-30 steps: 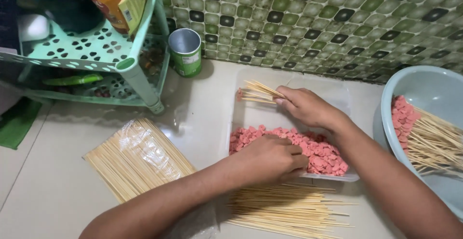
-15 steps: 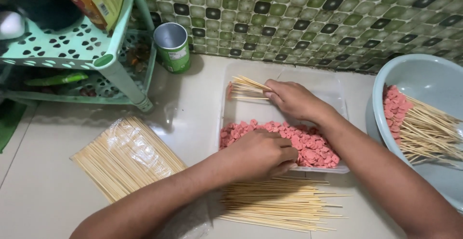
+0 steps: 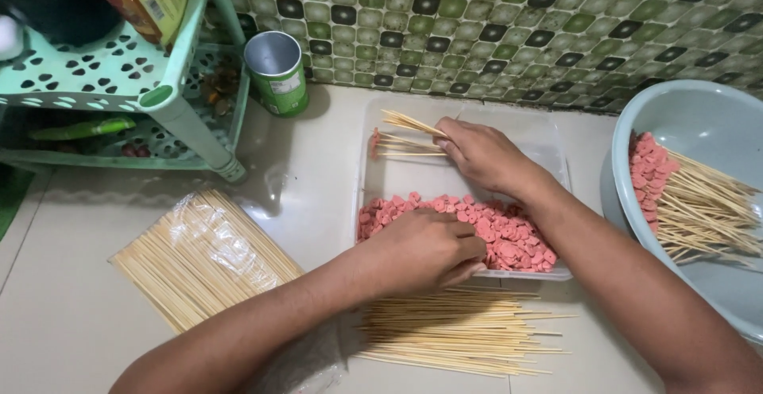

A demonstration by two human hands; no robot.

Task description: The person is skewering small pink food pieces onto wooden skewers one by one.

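Observation:
A clear plastic tray (image 3: pixel 548 136) on the floor holds a heap of pink sausage slices (image 3: pixel 517 239) along its near side. My left hand (image 3: pixel 425 249) rests on that heap with fingers curled over the slices. My right hand (image 3: pixel 481 154) reaches to the tray's far left, fingers pinched on a few wooden skewers (image 3: pixel 401 141) that lie there, one with a pink piece at its tip. A loose pile of bare skewers (image 3: pixel 457 334) lies just in front of the tray.
A plastic-wrapped bundle of skewers (image 3: pixel 203 255) lies at the left. A grey basin (image 3: pixel 699 124) at the right holds loaded skewers. A green can (image 3: pixel 276 72) and a mint plastic rack (image 3: pixel 171 84) stand by the tiled wall.
The view has shifted slightly. My right hand has moved left onto the skewers at the tray's far corner. My left hand stays on the sausage slices.

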